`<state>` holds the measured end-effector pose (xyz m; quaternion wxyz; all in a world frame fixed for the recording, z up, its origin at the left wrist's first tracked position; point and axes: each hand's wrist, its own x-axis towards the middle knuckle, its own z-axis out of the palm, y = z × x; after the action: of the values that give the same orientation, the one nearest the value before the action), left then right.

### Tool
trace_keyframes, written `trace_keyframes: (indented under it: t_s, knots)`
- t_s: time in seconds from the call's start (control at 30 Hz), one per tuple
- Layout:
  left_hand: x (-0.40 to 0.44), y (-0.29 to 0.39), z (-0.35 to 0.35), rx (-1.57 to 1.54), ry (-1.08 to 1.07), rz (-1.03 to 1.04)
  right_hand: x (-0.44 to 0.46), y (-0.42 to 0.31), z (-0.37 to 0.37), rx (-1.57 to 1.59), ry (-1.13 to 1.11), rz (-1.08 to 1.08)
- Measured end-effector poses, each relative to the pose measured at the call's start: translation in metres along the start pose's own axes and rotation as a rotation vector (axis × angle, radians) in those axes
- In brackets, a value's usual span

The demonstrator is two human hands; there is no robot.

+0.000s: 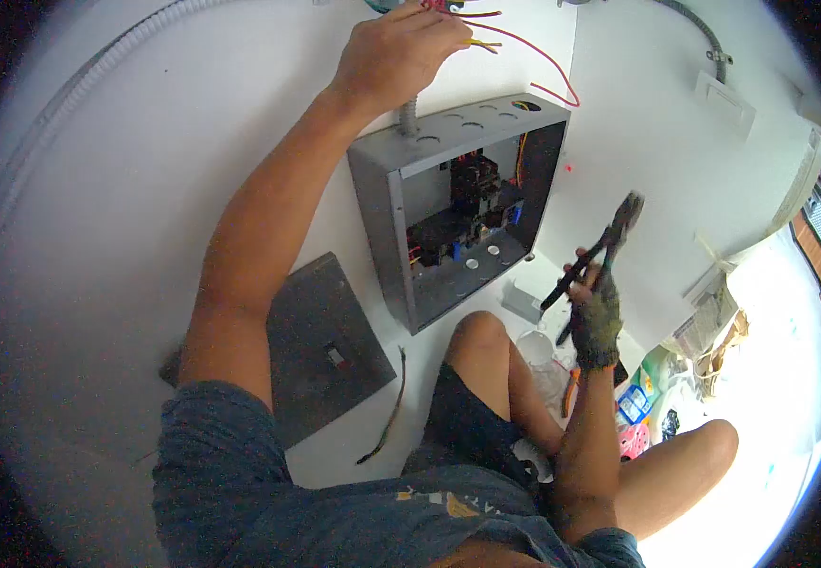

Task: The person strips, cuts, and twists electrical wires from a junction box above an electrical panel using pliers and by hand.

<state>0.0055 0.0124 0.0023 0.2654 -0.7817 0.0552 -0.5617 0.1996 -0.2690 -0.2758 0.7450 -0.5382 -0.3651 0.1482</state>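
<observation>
At the top of the view my bare left hand (401, 55) is closed around several electrical wires. Red wire (554, 66) curls out to the right of the fingers, and short yellow wire ends (486, 44) stick out below it. Whatever lies behind the hand is partly cut off by the frame edge. My right hand (596, 327), in a dirty work glove, grips a pair of pliers (617, 232) with dark handles, jaws pointing up. Between the hands stands a grey electrical panel box (382, 227), its front off, with black breakers (475, 185) inside.
A dark panel cover (330, 331) leans at the left, near a loose cable piece (395, 407). A small grey box (524, 301) and an orange-handled tool (570, 393) lie by my legs. Corrugated conduit (408, 115) enters the box's top. Bags and packaging (652, 393) sit at the right.
</observation>
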Motion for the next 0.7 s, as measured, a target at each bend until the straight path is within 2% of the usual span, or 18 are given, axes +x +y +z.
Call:
trace_keyframes:
  t_s: [0.03, 0.07, 0.13, 0.2, 0.23, 0.3, 0.33, 0.4, 0.5, 0.63, 0.7]
  knots:
    - [-0.001, -0.003, 0.001, 0.003, -0.007, 0.01, 0.007, -0.015, 0.007, -0.058, -0.03, -0.049]
    - [-0.002, -0.004, 0.004, 0.001, -0.016, 0.022, 0.009, -0.044, 0.019, -0.264, -0.023, -0.032]
    - [0.0, -0.007, 0.004, 0.006, 0.008, 0.052, 0.034, -0.063, 0.032, -1.098, 0.101, -0.664]
    - [0.002, -0.006, 0.003, 0.013, 0.03, 0.081, 0.049, -0.097, 0.047, -1.329, 0.234, -0.553]
    - [0.003, -0.004, 0.001, -0.004, -0.016, 0.014, 0.062, -0.104, 0.051, -1.327, 0.244, -0.559]
    - [0.006, -0.002, -0.003, -0.018, -0.059, -0.048, 0.086, -0.116, 0.058, -1.732, 0.625, -0.834]
    - [0.006, -0.001, -0.004, -0.04, -0.06, -0.058, 0.098, -0.118, 0.059, -1.73, 0.628, -0.836]
    - [0.006, -0.001, -0.006, -0.058, -0.058, -0.07, 0.12, -0.122, 0.058, -1.782, 0.811, -1.041]
    - [0.006, -0.002, -0.006, -0.051, -0.046, -0.054, 0.14, -0.133, 0.058, -1.786, 0.885, -1.134]
    - [0.006, -0.003, -0.005, -0.051, -0.065, -0.06, 0.154, -0.147, 0.059, -1.797, 0.903, -1.284]
    - [0.007, -0.004, -0.007, -0.06, -0.073, -0.071, 0.155, -0.152, 0.056, -1.787, 0.876, -1.283]
